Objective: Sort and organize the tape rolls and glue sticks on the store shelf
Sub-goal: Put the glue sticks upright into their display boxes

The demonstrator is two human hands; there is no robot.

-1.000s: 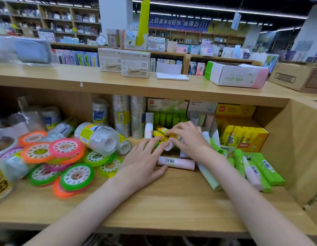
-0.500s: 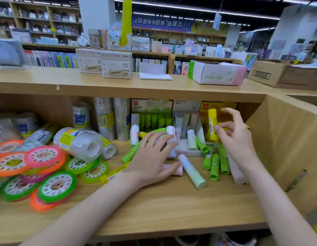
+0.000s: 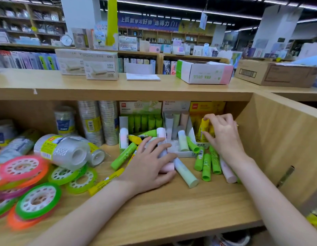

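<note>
Head view: right hand [image 3: 223, 137] pinches yellow glue stick [image 3: 204, 127] beside shelf wall [image 3: 271, 139]; left hand [image 3: 150, 167] lies spread.

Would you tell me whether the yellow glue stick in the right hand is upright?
Upright: the yellow glue stick stands cap-up, pinched by the right hand.

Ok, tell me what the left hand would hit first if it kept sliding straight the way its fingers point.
Probably the white glue stick display box: the left hand points up-right over a pink glue stick, with the box's front corner just past its fingertips. Depth is unclear.
</note>
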